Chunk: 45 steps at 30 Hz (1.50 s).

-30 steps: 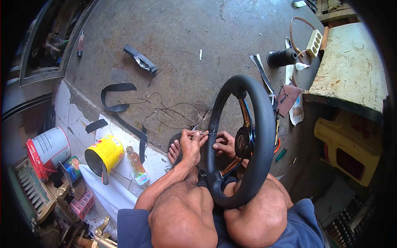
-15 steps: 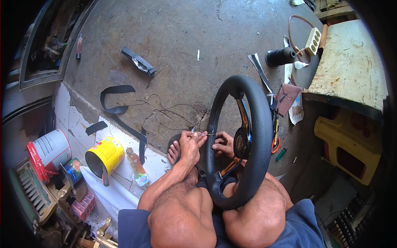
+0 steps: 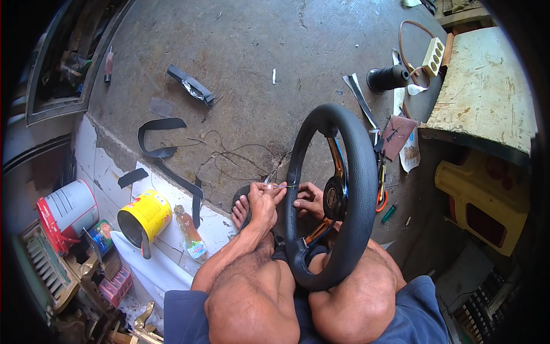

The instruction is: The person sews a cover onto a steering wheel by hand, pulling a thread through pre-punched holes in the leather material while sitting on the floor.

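A steering wheel (image 3: 360,189) with dark leather cover and copper-coloured spokes stands tilted across my knees. My left hand (image 3: 266,203) pinches a thin needle-like tool (image 3: 281,186) against the left side of the rim, at a stitched seam. Curled fingers of my right hand (image 3: 311,200) grip that same rim from the inner side; their tips are partly hidden. My bare foot (image 3: 239,212) is just left of my left hand.
Black strips (image 3: 163,124) and loose threads lie on the concrete floor (image 3: 229,69). At left are a yellow can (image 3: 149,215), white-red bucket (image 3: 71,209) and bottle (image 3: 189,232). At right sit a black spool (image 3: 387,79), power strip (image 3: 433,57), scissors (image 3: 381,203) and pale cabinet (image 3: 481,92).
My left hand and the needle have shifted very slightly left over the last second. The wheel and my right hand stay almost where they were.
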Available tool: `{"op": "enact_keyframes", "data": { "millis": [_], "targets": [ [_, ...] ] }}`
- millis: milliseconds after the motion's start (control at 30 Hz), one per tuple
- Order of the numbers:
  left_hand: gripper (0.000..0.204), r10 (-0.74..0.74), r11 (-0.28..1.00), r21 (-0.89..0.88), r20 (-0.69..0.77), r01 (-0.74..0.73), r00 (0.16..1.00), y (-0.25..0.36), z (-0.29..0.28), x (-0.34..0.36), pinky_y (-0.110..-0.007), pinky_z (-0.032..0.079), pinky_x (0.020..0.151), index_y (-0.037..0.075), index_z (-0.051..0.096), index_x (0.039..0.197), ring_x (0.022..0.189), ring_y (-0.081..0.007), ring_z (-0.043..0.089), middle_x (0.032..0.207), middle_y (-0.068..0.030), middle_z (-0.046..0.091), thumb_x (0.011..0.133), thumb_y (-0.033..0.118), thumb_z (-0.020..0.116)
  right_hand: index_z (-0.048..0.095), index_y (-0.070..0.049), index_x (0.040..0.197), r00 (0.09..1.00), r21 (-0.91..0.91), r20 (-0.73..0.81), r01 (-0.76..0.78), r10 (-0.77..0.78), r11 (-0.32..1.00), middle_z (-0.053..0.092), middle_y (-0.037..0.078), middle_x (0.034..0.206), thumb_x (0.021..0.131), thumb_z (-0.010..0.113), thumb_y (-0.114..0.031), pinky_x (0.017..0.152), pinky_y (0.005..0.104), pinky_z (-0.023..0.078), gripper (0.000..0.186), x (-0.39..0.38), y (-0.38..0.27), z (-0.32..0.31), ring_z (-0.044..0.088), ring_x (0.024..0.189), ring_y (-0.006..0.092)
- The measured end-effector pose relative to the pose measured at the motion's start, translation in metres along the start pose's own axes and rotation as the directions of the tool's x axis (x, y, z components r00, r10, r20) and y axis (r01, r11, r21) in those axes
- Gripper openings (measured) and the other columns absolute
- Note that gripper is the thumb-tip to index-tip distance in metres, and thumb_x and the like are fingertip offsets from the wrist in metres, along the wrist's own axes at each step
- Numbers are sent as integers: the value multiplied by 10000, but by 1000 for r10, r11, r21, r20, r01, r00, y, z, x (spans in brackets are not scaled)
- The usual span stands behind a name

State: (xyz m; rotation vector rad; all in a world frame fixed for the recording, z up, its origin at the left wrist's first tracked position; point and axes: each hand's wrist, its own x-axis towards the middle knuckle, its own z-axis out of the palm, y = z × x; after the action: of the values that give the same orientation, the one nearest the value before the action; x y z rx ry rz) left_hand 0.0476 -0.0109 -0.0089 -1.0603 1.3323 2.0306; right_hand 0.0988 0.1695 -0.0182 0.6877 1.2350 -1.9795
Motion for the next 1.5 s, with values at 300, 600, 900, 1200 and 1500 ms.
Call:
{"op": "enact_keyframes", "data": {
  "millis": [300, 600, 900, 1200, 1500],
  "targets": [
    [114, -68, 997, 39, -34, 70, 997, 7, 5, 4, -366, 627, 832, 24, 361, 1053, 1000, -289, 703, 1035, -178, 574, 1031, 17, 472, 511, -38, 1277, 1000, -18, -2, 3, -3, 1000, 684, 74, 1036, 877, 780, -115, 697, 289, 550, 488, 3, 5, -5, 651, 899, 152],
    [139, -86, 996, 19, -59, 87, 995, -3, -3, 11, -302, 589, 722, 36, 453, 1008, 781, -180, 666, 917, -124, 630, 983, -13, 580, 515, -33, 1260, 999, 13, -21, -30, 30, 999, 675, 70, 1009, 881, 764, -68, 685, 279, 532, 455, 2, 3, -2, 639, 887, 143],
    [140, -50, 993, 112, 18, 48, 999, -6, -2, 8, -266, 559, 708, 43, 477, 999, 777, -144, 642, 898, -92, 631, 980, 29, 615, 517, -41, 1262, 999, -11, -29, -28, 28, 1000, 679, 70, 1029, 878, 766, -70, 702, 287, 544, 459, 3, 3, -2, 644, 898, 143],
    [151, 56, 978, 195, 110, -77, 992, -14, -5, 11, -248, 432, 643, 59, 529, 935, 698, -96, 517, 841, -32, 578, 925, 31, 677, 611, -16, 1193, 972, -424, -162, 86, -169, 902, 697, 109, 1046, 881, 772, -156, 778, 336, 552, 378, -10, -22, -11, 667, 957, 201],
    [219, -45, 960, 278, 106, 14, 993, 4, -6, 1, -228, 479, 670, 32, 577, 1036, 747, -95, 580, 888, -29, 610, 918, 131, 733, 675, -81, 991, 841, -914, 338, 401, -422, 66, 647, 94, 887, 884, 724, -212, 677, 357, 541, 176, 17, -42, -30, 680, 796, 261]
  ]
}}
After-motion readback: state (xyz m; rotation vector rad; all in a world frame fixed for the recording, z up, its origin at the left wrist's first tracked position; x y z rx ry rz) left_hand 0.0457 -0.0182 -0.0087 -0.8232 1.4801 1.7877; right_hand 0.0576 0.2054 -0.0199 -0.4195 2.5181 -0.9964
